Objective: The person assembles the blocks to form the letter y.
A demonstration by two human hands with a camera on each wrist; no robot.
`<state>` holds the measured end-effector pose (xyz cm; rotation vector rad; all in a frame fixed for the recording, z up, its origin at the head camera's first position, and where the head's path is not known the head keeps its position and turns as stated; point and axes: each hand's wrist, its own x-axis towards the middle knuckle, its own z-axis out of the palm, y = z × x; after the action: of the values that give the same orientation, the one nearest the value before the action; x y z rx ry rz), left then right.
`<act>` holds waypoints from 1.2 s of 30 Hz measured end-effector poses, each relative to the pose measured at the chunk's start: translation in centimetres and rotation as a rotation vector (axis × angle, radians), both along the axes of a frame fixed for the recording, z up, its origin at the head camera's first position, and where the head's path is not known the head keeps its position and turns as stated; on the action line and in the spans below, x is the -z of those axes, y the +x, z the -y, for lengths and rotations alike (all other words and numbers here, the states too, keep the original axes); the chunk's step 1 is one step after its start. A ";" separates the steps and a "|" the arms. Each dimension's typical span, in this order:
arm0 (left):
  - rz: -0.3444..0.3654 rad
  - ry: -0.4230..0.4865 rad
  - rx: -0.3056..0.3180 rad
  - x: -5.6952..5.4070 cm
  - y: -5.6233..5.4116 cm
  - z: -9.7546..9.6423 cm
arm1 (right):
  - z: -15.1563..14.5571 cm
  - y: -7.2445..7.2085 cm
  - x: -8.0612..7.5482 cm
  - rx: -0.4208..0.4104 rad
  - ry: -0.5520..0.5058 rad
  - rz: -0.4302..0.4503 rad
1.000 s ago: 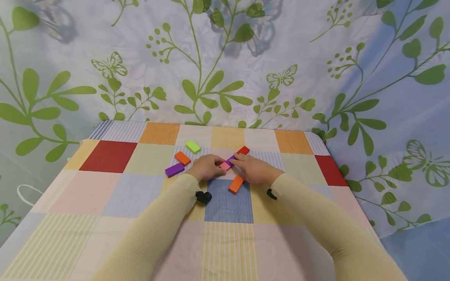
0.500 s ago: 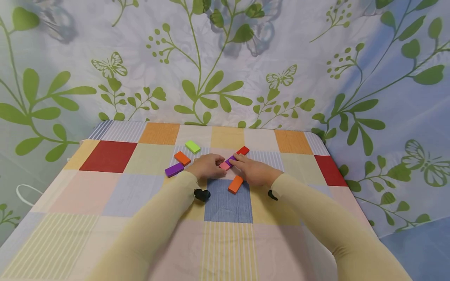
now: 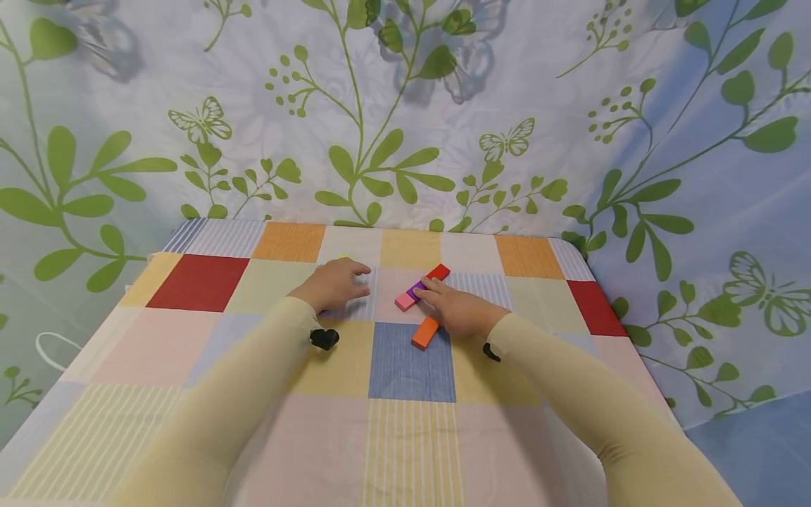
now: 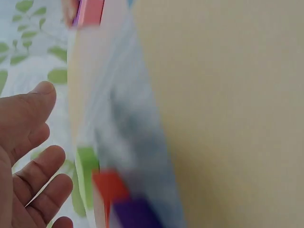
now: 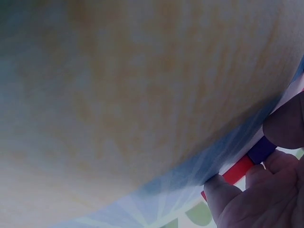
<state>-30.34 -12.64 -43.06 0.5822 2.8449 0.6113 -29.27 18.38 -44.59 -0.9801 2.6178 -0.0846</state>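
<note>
My left hand [image 3: 336, 284] hovers with fingers and thumb spread, holding nothing. Below it, the left wrist view shows a green block [image 4: 87, 173], an orange block [image 4: 111, 185] and a purple block [image 4: 137, 213]; in the head view the hand covers most of these. A diagonal row lies to the right: a pink block [image 3: 404, 301], another purple block [image 3: 416, 290] and a red block [image 3: 438, 272]. My right hand [image 3: 465, 308] holds the row, its thumb at the near side of the purple block [image 5: 261, 150] and fingers along the far side by the red block [image 5: 238, 170].
A second orange block [image 3: 425, 332] lies just below the right hand. Patchwork cloth [image 3: 412, 451] covers the table, which ends at a leaf-patterned curtain [image 3: 253, 105] at the back. A white cable [image 3: 53, 352] loops by the left edge.
My left hand has let go of the pink block's end and moved left, over the loose blocks. The right hand stays on the row.
</note>
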 end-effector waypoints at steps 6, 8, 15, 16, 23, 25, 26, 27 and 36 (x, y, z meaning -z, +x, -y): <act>0.000 -0.002 -0.045 -0.2 0.0 2.8 | 0.0 -0.1 0.1 -0.022 -0.003 -0.011; 0.001 -0.015 -0.033 -0.1 0.2 3.2 | -0.1 -0.1 0.1 -0.017 0.003 -0.009; -0.038 -0.063 0.012 0.1 1.2 4.2 | -0.1 -0.2 0.3 0.007 -0.016 0.013; -0.032 -0.061 0.010 0.0 1.4 4.5 | -0.1 -0.2 0.3 0.008 -0.017 0.013; 0.032 -0.032 -0.037 -0.1 1.9 6.2 | -0.2 -0.2 0.3 0.029 -0.014 0.018; 0.037 -0.035 -0.049 0.1 1.7 6.7 | -0.1 -0.2 0.3 0.033 -0.008 0.017; 0.041 -0.036 -0.059 0.1 1.7 6.9 | -0.1 -0.2 0.3 0.034 -0.004 0.016; 0.047 -0.034 -0.071 0.2 1.6 7.0 | -0.1 -0.2 0.3 0.033 -0.003 0.015; 0.115 0.027 -0.155 0.8 1.0 7.8 | -0.1 -0.1 0.2 0.009 0.002 0.000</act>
<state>-29.34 -20.46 -43.90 0.3212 2.7943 0.6853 -29.34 18.53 -44.75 -0.9680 2.6224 -0.0843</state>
